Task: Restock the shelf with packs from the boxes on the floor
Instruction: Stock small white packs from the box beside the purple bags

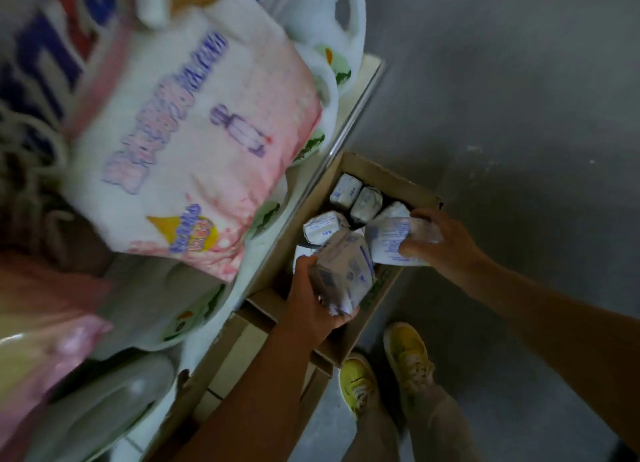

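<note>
Both hands are gripping now: the left hand (311,302) is holding one white pack (343,271), the right hand (440,243) is clutching another pack (394,240), over the open cardboard box (377,174) on the floor beside the shelf (360,105).

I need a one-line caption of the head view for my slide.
Each hand, left hand and right hand, grips a white pack over the open cardboard box beside the shelf.

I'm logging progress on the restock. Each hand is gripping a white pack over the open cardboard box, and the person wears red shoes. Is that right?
Not quite: the head view shows yellow shoes, not red. The rest holds: the left hand and the right hand each grip a white pack over the open cardboard box.
</note>
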